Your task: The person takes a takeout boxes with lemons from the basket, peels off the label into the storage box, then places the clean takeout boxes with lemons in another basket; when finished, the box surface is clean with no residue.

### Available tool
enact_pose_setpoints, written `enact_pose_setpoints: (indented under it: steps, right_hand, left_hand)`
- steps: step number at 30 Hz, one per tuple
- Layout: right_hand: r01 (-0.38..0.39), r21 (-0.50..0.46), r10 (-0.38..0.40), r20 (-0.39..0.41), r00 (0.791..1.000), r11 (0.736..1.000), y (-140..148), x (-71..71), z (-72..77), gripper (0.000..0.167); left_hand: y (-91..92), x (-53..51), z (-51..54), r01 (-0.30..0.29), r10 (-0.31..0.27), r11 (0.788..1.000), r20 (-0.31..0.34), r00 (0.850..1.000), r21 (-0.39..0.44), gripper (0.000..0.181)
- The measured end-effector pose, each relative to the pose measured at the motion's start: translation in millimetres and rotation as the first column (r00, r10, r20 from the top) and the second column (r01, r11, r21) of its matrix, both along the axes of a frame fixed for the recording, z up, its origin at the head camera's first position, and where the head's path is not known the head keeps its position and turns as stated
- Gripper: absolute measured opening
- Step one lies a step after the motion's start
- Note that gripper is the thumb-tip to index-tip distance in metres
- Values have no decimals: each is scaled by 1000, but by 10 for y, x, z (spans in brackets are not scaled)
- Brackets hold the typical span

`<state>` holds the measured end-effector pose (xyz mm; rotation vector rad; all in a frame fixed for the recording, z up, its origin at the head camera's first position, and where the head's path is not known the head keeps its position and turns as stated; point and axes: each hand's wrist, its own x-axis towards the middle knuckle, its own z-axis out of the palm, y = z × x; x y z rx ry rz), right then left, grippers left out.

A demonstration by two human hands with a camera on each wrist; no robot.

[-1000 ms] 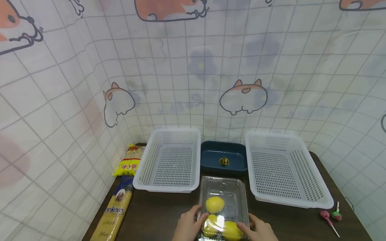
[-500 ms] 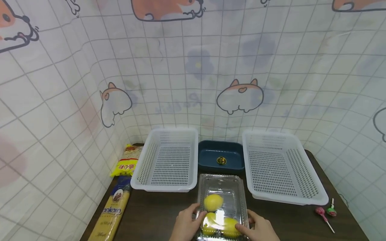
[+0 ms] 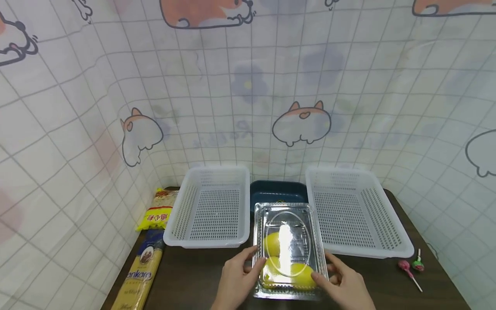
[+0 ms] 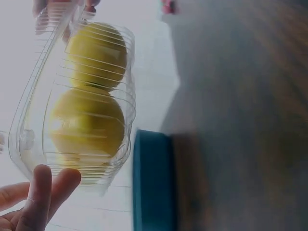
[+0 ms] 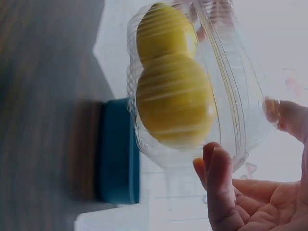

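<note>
A clear plastic clamshell container (image 3: 304,215) holds three yellow lemons (image 3: 302,275); its lid is closed. Both hands grip it off the table, its far end higher than the near one in the head view. My left hand (image 3: 236,277) pinches the left edge, with the thumb on the lid. On the opposite edge, my right hand (image 3: 345,282) grips likewise. In the left wrist view, fingertips (image 4: 41,180) touch the container's ribbed wall. The right wrist view has the right thumb and fingers (image 5: 219,166) on either side of the rim.
A white basket (image 3: 207,244) stands at left and another white basket (image 3: 360,252) at right. Between them sits a dark blue dish (image 3: 277,186), partly covered by the container. Pasta pack (image 3: 139,273) and yellow snack bag (image 3: 156,215) lie left; two lollipops (image 3: 404,265) lie right.
Both hands have raised the container from the table and tilted its far end up. It now hides most of the small dark-and-gold thing in the blue dish. The head view has shifted slightly right.
</note>
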<state>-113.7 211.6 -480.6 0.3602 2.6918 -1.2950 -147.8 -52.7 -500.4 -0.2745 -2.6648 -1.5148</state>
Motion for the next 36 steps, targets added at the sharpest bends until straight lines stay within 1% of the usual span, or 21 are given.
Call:
enact_pose_setpoints:
  steps: [3,5,8,12,15,19,21,24,26,28,33,36]
  right_hand:
    - [20,-12,-20,-29,999,1000,51,-13,101,78]
    - [30,-14,-30,-47,998,999,88,-23,155,77]
    - [41,-11,-42,-77,996,999,146,-39,216,76]
    - [69,-9,-70,-115,991,998,223,-72,284,78]
    - [93,-21,-95,-134,986,995,299,-113,325,80]
    - [104,-66,-112,-129,985,992,455,-189,362,80]
    - [107,-100,-117,-103,988,989,535,-228,371,82]
    - [108,-164,-121,-74,990,981,641,-294,364,86]
    - [106,-196,-122,-68,990,975,700,-344,356,86]
    - [106,-208,-122,-69,990,972,761,-393,345,86]
    - [109,-199,-118,-32,993,974,888,-488,330,88]
    - [114,-210,-120,-18,993,971,945,-530,311,89]
  left_hand:
    - [47,-57,111,23,-23,999,-2,1000,29,51]
    - [87,-104,160,40,-40,998,1,999,50,52]
    - [159,-172,208,60,-61,995,16,998,80,54]
    - [269,-262,274,80,-82,991,14,997,109,55]
    - [363,-357,337,116,-119,984,17,993,132,58]
    - [522,-518,404,173,-183,973,53,982,154,62]
    - [609,-590,419,193,-206,967,65,976,168,62]
    - [715,-678,427,224,-239,956,66,969,188,61]
    - [782,-736,431,235,-251,952,60,966,194,60]
    - [847,-798,430,248,-262,950,52,964,190,59]
    - [1010,-932,390,245,-254,955,35,967,168,57]
    - [1103,-979,338,229,-236,960,25,971,160,56]
